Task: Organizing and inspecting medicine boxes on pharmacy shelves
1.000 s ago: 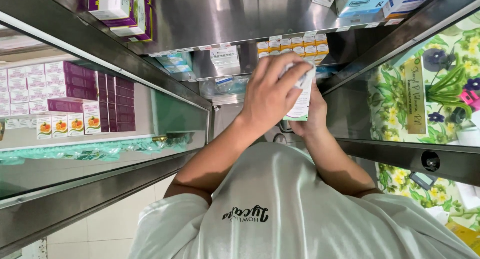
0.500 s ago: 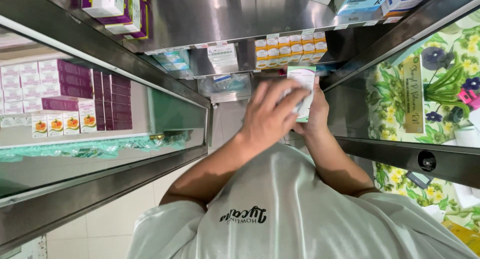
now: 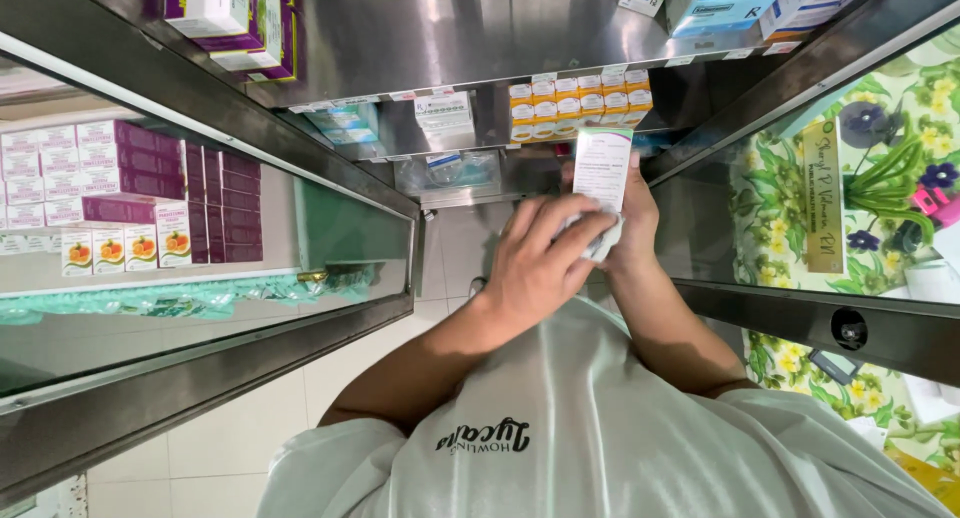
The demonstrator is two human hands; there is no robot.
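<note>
My right hand (image 3: 636,216) holds a tall white box with green trim (image 3: 602,164) upright in front of my chest. My left hand (image 3: 540,263) is closed over a crumpled white cloth or paper (image 3: 603,244) and presses it against the lower part of the box. Both forearms rise from my white shirt (image 3: 600,438). The bottom of the box is hidden behind my left fingers.
A glass-fronted cabinet (image 3: 200,268) on the left holds purple, white and orange-pictured boxes (image 3: 110,248). Steel shelves ahead carry yellow-white boxes (image 3: 580,103) and blue ones (image 3: 730,8). A flowered counter surface (image 3: 870,188) lies behind the steel frame at right. White floor tiles (image 3: 250,438) show below.
My left hand has slid down from covering the box's face to its lower end, so the top of the box now shows. The box has stayed at about the same spot.
</note>
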